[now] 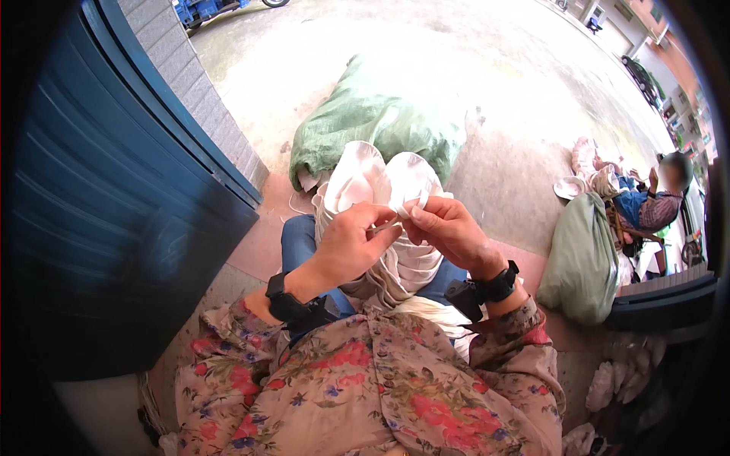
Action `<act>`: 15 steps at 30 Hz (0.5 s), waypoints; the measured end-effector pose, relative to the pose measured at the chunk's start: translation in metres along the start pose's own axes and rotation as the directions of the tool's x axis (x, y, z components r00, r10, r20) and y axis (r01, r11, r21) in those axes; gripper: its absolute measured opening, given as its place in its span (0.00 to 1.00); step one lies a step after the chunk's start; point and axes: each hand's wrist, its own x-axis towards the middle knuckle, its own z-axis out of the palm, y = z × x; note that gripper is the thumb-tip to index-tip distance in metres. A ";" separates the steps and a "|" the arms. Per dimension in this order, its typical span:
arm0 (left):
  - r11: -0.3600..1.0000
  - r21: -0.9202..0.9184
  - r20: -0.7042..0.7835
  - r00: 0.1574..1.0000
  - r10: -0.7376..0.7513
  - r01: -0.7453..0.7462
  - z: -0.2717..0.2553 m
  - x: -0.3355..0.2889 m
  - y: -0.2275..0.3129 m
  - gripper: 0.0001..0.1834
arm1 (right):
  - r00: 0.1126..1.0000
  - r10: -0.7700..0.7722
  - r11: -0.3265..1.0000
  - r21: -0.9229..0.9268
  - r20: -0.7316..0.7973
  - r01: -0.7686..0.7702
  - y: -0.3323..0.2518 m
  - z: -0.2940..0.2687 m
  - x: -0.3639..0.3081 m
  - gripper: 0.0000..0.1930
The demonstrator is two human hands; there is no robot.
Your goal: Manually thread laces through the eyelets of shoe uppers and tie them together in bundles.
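A thick stack of white fabric pieces, shaped like shoe uppers point(388, 266), rests between my knees. Two rounded ends stand up at its top, a left one point(356, 171) and a right one point(413, 173). In front of the right one, my right hand point(454, 232) pinches a narrow white strip point(403, 209) between thumb and forefinger. My left hand point(351, 242) is closed close beside it, thumb and forefinger meeting at a thin pale end of what looks like the same strip. Its other fingers are curled and partly hidden.
A large green woven sack point(372, 121) lies just beyond the stack. On the left stands a blue door point(129, 205). At the right, another person point(650, 197) sits beside a full grey-green sack point(582, 258). Pale bundles point(623, 372) lie at lower right.
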 end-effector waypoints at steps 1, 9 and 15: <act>0.999 -0.022 0.022 0.999 0.026 -0.025 0.004 0.000 -0.001 0.09 | 1.000 0.003 1.000 0.000 0.001 -0.003 0.000 0.001 0.000 0.09; 0.998 -0.031 0.112 0.992 -0.054 0.058 -0.001 0.005 0.005 0.10 | 0.928 -0.368 0.762 -0.590 -0.057 0.266 0.007 0.005 0.003 0.05; 0.991 -0.132 0.094 0.995 -0.027 0.040 0.002 -0.001 -0.003 0.11 | 0.695 -0.717 0.416 -0.836 -0.058 0.359 0.026 0.009 0.016 0.04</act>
